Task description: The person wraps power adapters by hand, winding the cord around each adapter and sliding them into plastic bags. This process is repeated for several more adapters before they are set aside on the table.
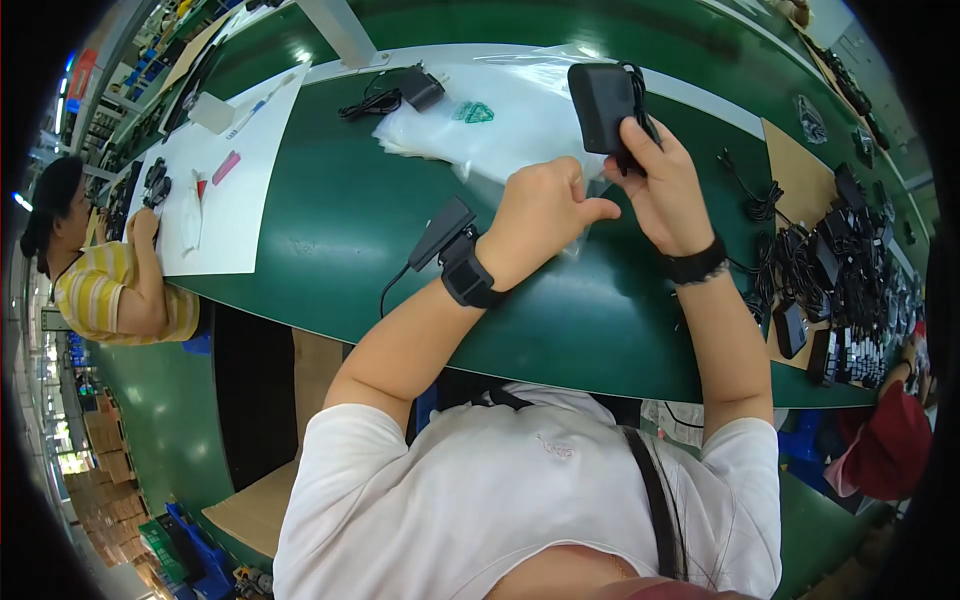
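Observation:
My right hand (665,190) is closed around a black power adapter (602,108), raised above the table, its bundled cord (640,100) against the palm. My left hand (548,215) is just left of it, fingers curled and thumb stretched toward the right hand. Clear plastic film (572,245) shows beneath and beside the left hand, seemingly a bag in its grip; the fingertips are hidden. Beyond the hands lies a stack of clear plastic bags (430,130) with a green print. By my left wrist sits a black box with a cord (440,235), beside a black wrist strap (470,275).
Another black adapter (420,88) with coiled cord lies at the stack's far left. Many adapters and cords (835,250) are heaped on brown cardboard (790,165) at right. A white sheet (250,190) covers the left table part; a co-worker (120,270) sits there. A metal post (340,30) stands behind.

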Motion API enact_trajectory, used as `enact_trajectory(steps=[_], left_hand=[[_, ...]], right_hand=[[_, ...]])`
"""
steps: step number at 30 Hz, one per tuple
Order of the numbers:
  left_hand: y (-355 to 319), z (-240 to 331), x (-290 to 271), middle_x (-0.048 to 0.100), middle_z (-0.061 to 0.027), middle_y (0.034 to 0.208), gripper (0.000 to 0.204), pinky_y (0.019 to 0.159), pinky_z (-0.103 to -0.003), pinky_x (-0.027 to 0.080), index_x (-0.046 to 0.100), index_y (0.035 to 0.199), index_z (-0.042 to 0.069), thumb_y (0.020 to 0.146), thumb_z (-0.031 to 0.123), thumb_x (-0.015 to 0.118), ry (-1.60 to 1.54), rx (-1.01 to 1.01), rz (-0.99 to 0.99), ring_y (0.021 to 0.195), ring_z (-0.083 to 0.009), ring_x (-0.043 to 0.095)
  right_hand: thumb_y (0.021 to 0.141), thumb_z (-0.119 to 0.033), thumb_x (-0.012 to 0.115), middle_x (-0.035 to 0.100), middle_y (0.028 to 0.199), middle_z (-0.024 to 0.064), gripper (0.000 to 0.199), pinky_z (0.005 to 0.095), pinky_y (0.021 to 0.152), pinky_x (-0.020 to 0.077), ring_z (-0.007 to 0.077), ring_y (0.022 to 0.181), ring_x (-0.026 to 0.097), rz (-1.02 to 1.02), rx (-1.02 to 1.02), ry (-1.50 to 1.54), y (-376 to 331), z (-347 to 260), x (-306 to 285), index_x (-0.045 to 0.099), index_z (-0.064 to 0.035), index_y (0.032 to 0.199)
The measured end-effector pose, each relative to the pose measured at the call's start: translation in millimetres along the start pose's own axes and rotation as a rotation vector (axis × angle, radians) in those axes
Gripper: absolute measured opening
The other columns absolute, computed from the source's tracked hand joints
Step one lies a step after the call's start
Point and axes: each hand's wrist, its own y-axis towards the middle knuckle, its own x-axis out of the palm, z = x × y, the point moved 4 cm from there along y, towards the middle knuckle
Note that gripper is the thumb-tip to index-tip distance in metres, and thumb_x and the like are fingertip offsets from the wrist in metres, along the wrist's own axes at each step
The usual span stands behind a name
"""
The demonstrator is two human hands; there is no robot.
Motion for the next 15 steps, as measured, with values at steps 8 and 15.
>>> enact_trajectory(steps=[8,15], left_hand=[[13.7,-50.7,-44.1,0.053,-0.0105,0.053,0.032,0.045,-0.028,0.039,0.050,0.066,0.001,0.077,0.025,0.068,-0.381,-0.281,0.297,0.047,-0.0162,0.049],[2.5,-13.7,-46.7,0.055,-0.0118,0.056,0.023,0.045,-0.031,0.042,0.053,0.073,0.003,0.082,0.021,0.062,-0.026,0.109,0.426,0.047,-0.0236,0.053]], right_hand=[[0.073,-0.015,0.072,0.057,0.106,0.0091,0.059,0.0267,0.078,0.0456,0.0147,0.092,0.055,-0.079,-0.636,-1.090,-11.2,-6.2,17.6,0.045,-0.0034,0.124],[0.069,-0.010,0.071,0.053,0.084,0.0144,0.050,0.0352,0.062,0.0452,0.0327,0.072,0.053,-0.221,-0.744,-1.460,-29.4,7.1,42.2,0.049,-0.0045,0.114]])
